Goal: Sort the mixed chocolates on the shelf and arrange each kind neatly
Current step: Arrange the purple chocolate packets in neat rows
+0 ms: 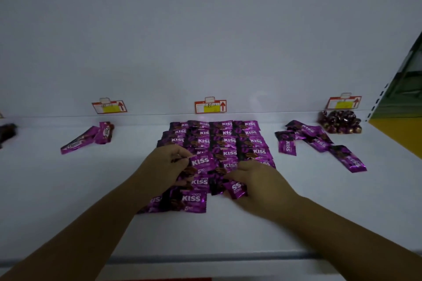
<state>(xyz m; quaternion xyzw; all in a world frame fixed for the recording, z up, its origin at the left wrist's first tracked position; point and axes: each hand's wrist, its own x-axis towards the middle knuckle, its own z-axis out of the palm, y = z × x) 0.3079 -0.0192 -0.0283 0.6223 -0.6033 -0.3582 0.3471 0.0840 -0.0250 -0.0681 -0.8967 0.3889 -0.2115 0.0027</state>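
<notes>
Pinching left end of Kiss packet [202, 163]: left grip [164, 165]; right grip [259, 181] beside.

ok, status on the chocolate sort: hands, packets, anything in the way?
Left hand pinches a Kiss packet at the grid near edge. Right hand holds a flipped packet beside it. Loose packets unsorted at right; nothing blocking.

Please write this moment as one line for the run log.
phase: sorting | left hand: pinches Kiss packet | right hand: touches inverted packet | Kiss rows: centre of shelf
</notes>
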